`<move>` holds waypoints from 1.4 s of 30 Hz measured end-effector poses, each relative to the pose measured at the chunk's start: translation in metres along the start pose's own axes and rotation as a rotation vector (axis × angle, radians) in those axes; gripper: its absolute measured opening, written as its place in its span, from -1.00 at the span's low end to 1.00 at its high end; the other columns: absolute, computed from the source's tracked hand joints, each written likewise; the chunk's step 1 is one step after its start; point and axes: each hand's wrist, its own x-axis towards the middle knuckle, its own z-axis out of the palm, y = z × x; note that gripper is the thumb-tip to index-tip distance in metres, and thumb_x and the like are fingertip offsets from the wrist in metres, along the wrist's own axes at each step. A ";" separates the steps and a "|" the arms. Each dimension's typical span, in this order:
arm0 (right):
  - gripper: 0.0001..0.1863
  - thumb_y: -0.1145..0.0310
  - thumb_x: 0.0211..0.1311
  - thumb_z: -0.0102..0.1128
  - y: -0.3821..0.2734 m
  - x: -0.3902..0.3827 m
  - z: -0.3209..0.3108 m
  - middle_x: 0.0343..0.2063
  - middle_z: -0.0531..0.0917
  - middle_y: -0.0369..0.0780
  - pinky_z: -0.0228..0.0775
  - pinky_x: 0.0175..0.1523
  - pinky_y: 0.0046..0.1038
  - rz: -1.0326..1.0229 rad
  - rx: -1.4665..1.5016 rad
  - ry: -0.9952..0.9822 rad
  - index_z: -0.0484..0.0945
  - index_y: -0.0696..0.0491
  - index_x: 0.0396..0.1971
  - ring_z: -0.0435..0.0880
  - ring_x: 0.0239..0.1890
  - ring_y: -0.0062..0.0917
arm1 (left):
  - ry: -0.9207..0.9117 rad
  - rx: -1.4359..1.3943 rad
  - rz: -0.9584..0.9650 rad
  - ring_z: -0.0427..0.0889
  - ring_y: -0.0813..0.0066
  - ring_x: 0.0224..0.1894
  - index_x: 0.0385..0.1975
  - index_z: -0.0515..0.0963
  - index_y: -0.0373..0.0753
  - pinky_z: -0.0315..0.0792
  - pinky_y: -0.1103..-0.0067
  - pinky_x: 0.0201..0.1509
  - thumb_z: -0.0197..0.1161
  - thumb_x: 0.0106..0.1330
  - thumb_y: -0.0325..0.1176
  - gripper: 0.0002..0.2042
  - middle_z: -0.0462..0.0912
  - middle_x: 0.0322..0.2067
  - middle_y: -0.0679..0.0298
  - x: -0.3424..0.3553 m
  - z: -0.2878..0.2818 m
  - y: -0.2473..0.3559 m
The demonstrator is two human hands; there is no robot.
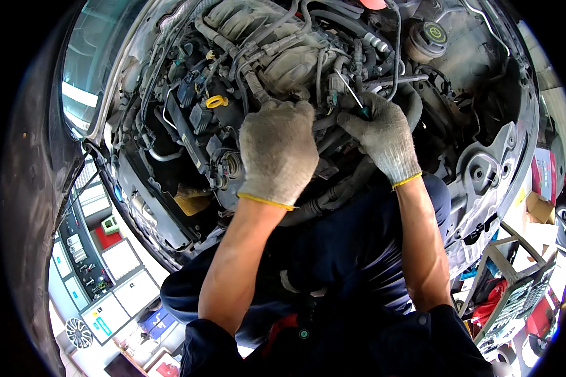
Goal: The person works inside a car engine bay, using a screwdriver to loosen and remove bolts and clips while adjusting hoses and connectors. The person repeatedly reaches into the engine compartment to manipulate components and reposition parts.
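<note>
Both my hands wear grey knit work gloves with yellow cuffs, over a car's engine. My left hand is closed, its knuckles up and fingers curled down beside a ribbed hose; whatever they grip is hidden. To its right, my right hand is shut on a thin screwdriver. The steel shaft slants up and left to the hoses and connectors; a bit of teal handle shows at the fingers. Ahead of both hands lies the dusty engine, crossed by hoses and wiring.
A yellow ring-shaped cap sits left of my hands. A fluid reservoir with a dark cap stands at the far right. Thick black hoses run below my wrists. A tool cart is at the lower right, cabinets at the lower left.
</note>
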 end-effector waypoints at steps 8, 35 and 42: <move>-0.52 0.16 0.13 0.44 0.006 -0.005 -0.007 -0.27 0.77 0.05 0.56 0.05 -0.24 0.098 -0.130 0.033 0.69 0.18 -0.04 0.78 -0.13 -0.11 | 0.435 -0.183 -0.362 0.69 0.14 -0.13 -0.09 0.64 -0.07 0.60 0.29 -0.08 0.61 0.03 -0.33 -0.58 0.63 -0.08 0.24 -0.036 0.035 0.030; -0.54 0.13 0.34 0.24 -0.027 0.170 0.022 -0.09 0.78 0.06 0.55 0.16 -0.20 -0.107 -0.248 0.115 0.70 0.21 0.02 0.78 -0.03 -0.08 | 0.302 -0.079 -0.011 0.71 -0.08 -0.06 -0.10 0.69 -0.16 0.64 0.14 -0.03 0.31 0.36 0.03 -0.62 0.56 -0.03 -0.05 0.101 0.027 -0.058; -0.74 0.39 0.34 0.15 -0.004 0.193 0.027 -0.19 0.81 0.01 0.65 0.01 -0.22 -0.174 -0.129 -0.099 0.78 0.17 -0.18 0.82 -0.13 -0.18 | 0.349 0.139 -0.267 0.74 -0.01 -0.22 -0.10 0.77 0.16 0.59 0.19 -0.06 0.29 0.34 0.01 -0.75 0.72 -0.19 0.13 0.137 0.045 -0.023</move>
